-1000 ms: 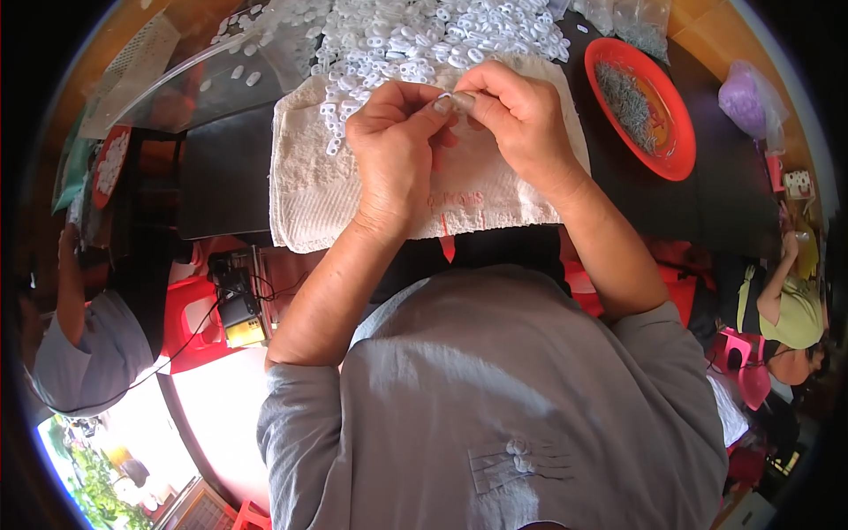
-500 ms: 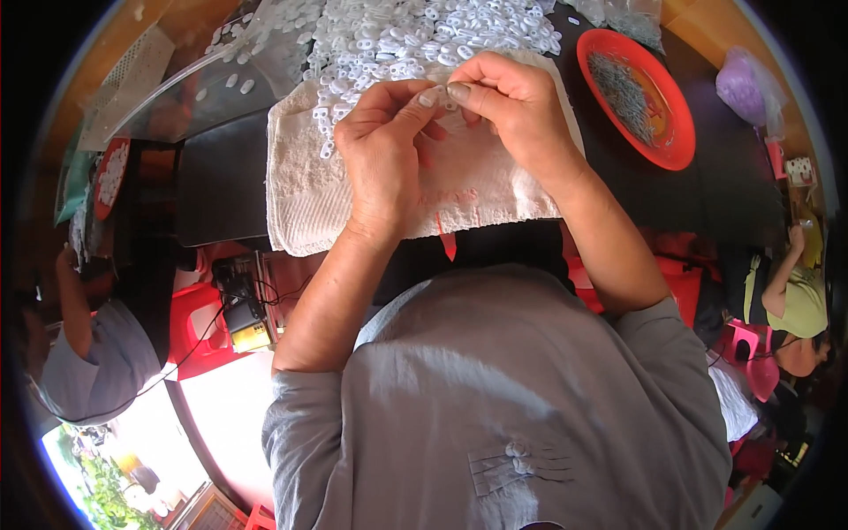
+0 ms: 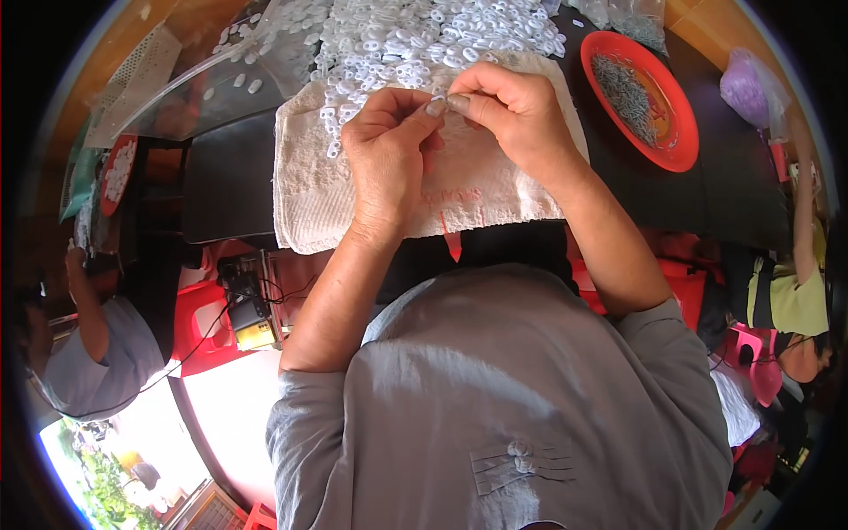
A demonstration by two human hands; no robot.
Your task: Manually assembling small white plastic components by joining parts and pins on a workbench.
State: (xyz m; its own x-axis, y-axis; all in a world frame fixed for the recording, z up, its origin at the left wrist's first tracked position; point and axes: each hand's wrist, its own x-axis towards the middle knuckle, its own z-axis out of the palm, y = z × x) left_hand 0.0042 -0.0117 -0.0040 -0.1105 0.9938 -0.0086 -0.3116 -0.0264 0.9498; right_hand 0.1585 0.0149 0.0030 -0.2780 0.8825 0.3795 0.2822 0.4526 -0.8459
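My left hand (image 3: 389, 146) pinches between thumb and forefinger a small white oval plastic piece (image 3: 436, 99), mostly covered by the fingertips. Fingertip to fingertip with it, my right hand (image 3: 508, 110) is closed in a pinch at the same piece; anything else in its fingers is too small to make out. Both hands hover above a cream towel (image 3: 318, 208). Just beyond them lies a heap of white oval plastic pieces (image 3: 424, 40) with two holes each, some spilling onto the towel's left part.
An orange-red oval plate (image 3: 680, 146) of small grey metal pins stands to the right on the dark table (image 3: 230, 177). A clear plastic sheet (image 3: 190, 97) lies at the left. Further off are a purple bag (image 3: 744, 93) and people seated at both sides.
My fingertips have come closer together around the small white piece, hiding more of it. The view has shifted slightly. At the far right, another person's arm has risen.
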